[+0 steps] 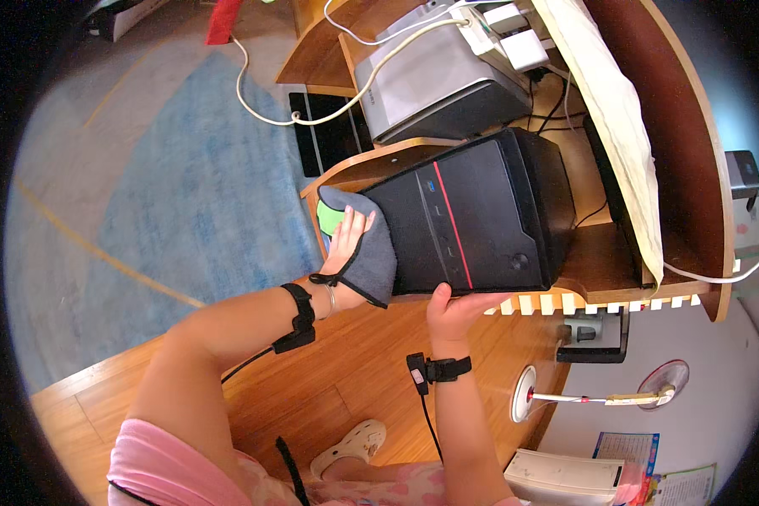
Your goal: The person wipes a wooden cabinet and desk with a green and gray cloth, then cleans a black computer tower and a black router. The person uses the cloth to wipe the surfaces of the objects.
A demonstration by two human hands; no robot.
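Observation:
A black computer tower point(481, 215) with a red stripe across its front fills the middle of the view, in a wooden desk compartment. My left hand point(348, 243) holds a grey cloth point(379, 253) with black edging and a bright green patch against the end of the tower's front panel. Part of the palm is hidden by the cloth. At the tower's near side, my right hand point(458, 310) grips the edge. Its thumb rests on the front edge while the fingers lie along the side. Both wrists wear black straps with cables.
Beyond the tower stands a silver and black case point(430, 69). A power strip point(481, 31) with white plugs trails a cream cable point(379, 79). Cream fabric point(620, 114) hangs along the wooden desk point(677, 126). A blue rug point(202, 190) covers floor at left; a white fan point(607, 400) stands at right.

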